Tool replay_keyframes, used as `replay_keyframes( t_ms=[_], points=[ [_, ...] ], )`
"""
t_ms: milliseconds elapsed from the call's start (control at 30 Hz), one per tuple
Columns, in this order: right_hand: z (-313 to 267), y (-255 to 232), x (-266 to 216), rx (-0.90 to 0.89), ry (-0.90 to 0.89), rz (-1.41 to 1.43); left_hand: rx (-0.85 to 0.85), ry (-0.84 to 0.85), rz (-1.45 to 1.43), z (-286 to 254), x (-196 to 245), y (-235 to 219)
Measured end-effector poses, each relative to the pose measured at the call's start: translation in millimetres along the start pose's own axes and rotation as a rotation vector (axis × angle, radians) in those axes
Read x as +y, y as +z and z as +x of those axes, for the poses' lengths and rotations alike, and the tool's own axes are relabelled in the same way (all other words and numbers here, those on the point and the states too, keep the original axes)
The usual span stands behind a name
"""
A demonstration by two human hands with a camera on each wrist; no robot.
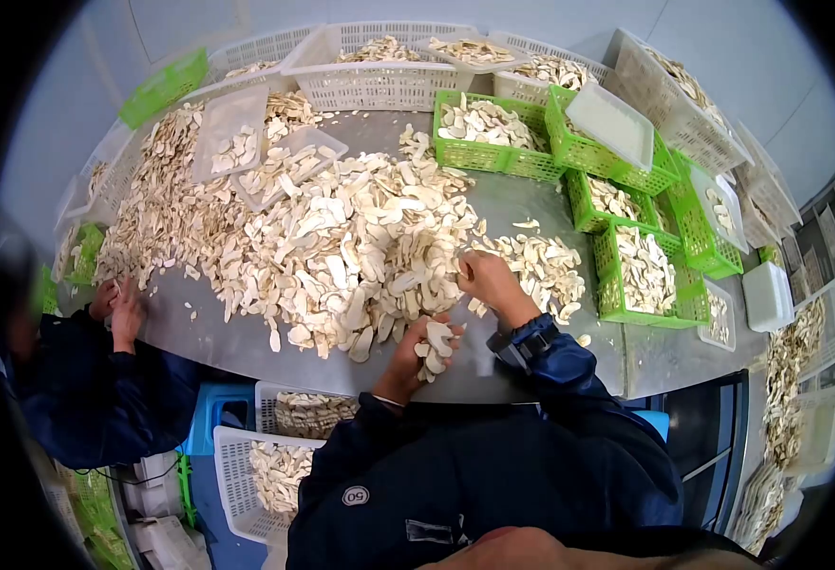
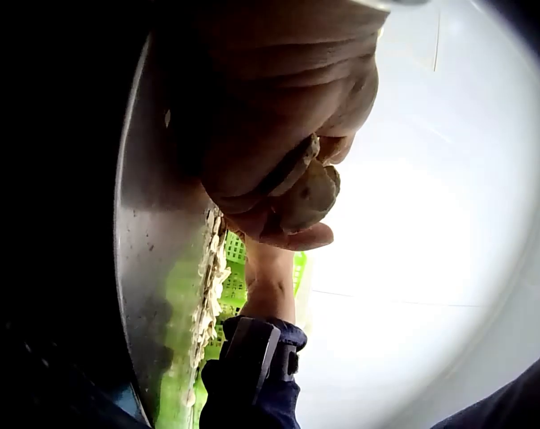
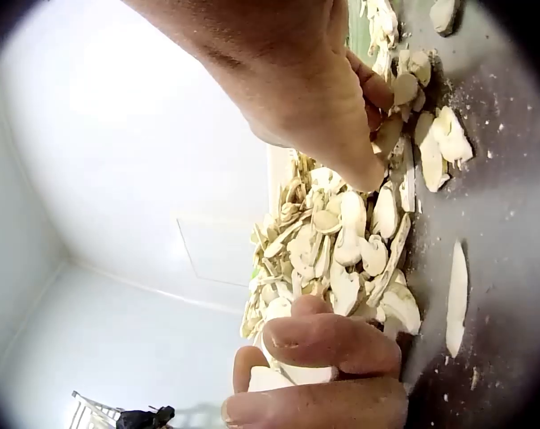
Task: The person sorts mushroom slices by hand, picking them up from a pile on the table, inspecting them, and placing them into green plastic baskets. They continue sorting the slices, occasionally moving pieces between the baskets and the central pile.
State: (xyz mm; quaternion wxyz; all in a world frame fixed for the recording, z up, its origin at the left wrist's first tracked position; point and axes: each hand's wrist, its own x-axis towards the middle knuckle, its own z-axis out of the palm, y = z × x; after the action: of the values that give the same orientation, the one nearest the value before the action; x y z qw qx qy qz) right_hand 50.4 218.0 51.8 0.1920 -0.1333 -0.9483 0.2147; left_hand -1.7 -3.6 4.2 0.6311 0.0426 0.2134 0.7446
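Pale, dried mushroom slices (image 1: 351,237) lie in a broad heap on the metal table. My left hand (image 1: 404,369) is palm up at the near edge of the heap, its fingers curled round several mushroom slices (image 1: 434,350). Those slices also show in the left wrist view, where a slice (image 2: 311,198) sits between palm and fingertips. Above and to the right, my right hand (image 1: 496,283) is at the heap's right side with bent fingers. In the right wrist view its thumb and fingers pinch a slice (image 3: 388,136) low over the table.
Green baskets (image 1: 638,328) of slices stand to the right, with a white basket (image 1: 370,90) at the back. A smaller scatter of slices (image 1: 543,271) lies right of the heap. Another person's hands (image 1: 125,309) rest at the left edge. White baskets (image 1: 237,489) stand below the table.
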Motion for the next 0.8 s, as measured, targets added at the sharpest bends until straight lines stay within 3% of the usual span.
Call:
replay_keyframes(
  t_ms=[67,167,267,300,533,700,800],
  points=[
    [-1,1,0,0.023,-0.012,0.011,-0.001,-0.002,-0.004,0,0,0],
    [0,-13,-4,-0.047,0.124,0.079,0.016,-0.013,-0.007,0,0,-1],
    [1,-27,-4,0.353,0.053,-0.033,0.029,-0.019,-0.012,-2,2,4],
    [0,-29,-2,0.379,0.04,-0.13,0.026,-0.017,-0.017,-2,2,3],
    [-13,-17,-13,-0.035,0.111,-0.145,0.0,-0.021,-0.043,-1,1,1],
    [-14,-22,0,0.139,0.209,-0.077,0.002,-0.023,-0.031,-2,1,-1],
    [-27,-40,-8,-0.015,0.456,0.226,-0.035,-0.018,-0.047,1,0,-5]
  ],
)
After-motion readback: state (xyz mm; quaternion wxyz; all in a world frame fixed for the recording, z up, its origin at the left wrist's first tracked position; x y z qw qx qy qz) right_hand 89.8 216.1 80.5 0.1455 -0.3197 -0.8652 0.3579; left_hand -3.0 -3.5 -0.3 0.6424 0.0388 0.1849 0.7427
